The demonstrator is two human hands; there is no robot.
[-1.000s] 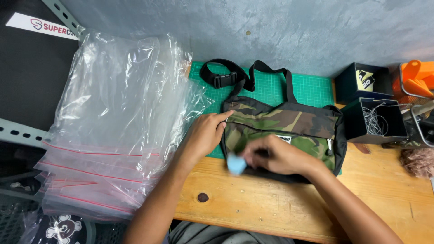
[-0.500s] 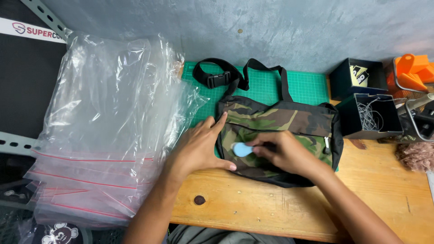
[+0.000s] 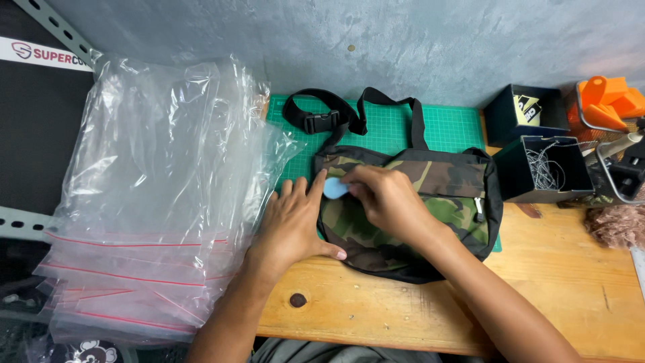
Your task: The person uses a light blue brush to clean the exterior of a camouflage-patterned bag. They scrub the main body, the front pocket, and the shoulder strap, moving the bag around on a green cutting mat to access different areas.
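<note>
A camouflage waist bag (image 3: pixel 449 202) with black trim lies flat on the wooden table (image 3: pixel 551 296), its black strap and buckle (image 3: pixel 321 121) curled over a green cutting mat (image 3: pixel 396 128). My left hand (image 3: pixel 290 225) rests flat, fingers together, against the bag's left edge, thumb on the bag's lower part. My right hand (image 3: pixel 384 200) lies on the bag's front and pinches a small light blue object (image 3: pixel 334 189) near the bag's upper left corner. The right hand hides part of the bag's zipper line.
A thick stack of clear zip bags (image 3: pixel 154 202) with red seal lines fills the left side. Two dark open boxes (image 3: pixel 544 168) stand at the right, one holding cord. Orange plastic parts (image 3: pixel 608 101) and a metal frame sit at the far right, with the grey wall behind.
My right hand moved the light blue object up and left across the bag, from its lower middle to its upper left corner. My left hand slid down to lie flat at the bag's left edge.
</note>
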